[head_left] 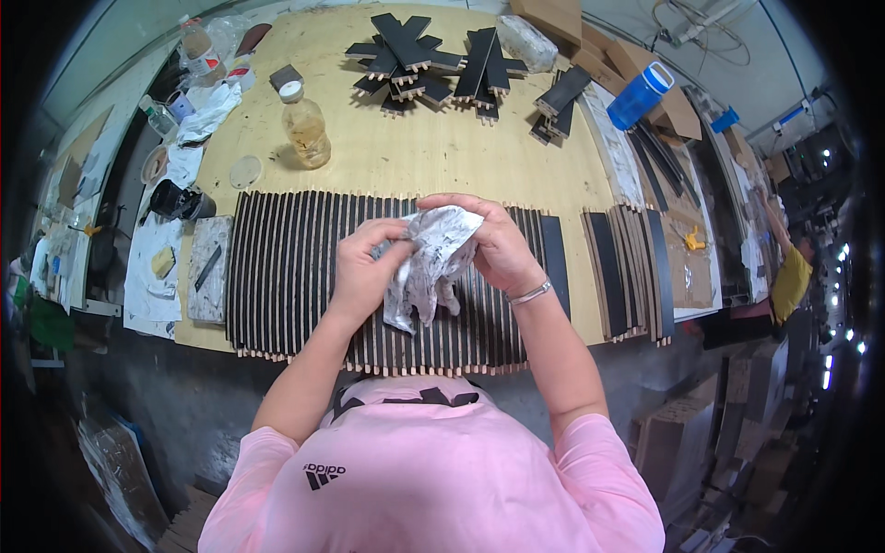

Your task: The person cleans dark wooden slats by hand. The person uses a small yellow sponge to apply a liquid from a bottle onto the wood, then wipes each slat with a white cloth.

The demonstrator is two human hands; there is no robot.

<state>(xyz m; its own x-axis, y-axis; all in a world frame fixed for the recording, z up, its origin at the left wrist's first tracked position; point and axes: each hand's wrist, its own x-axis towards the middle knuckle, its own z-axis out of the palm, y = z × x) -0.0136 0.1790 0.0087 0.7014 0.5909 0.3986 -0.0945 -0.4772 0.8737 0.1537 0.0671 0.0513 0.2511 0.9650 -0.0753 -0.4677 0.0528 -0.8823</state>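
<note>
A crumpled white rag [433, 253] with dark smudges hangs between my two hands. My left hand [371, 267] pinches its left side with the fingers closed. My right hand [498, 241], a metal band at its wrist, grips the rag's upper right edge. Beneath the rag lies a wide row of narrow black wooden slats [295, 276], packed side by side on edge, with pale pegs at their ends. The hands and rag hide the middle of that row.
Black slats [401, 60] lie piled at the back of the table [369, 175]. A bottle of yellowish liquid [304, 127] stands behind the row. More slats [629, 272] stand at the right, a blue jug [641, 95] beyond. At left are a black cup [182, 200] and a stained block [210, 267].
</note>
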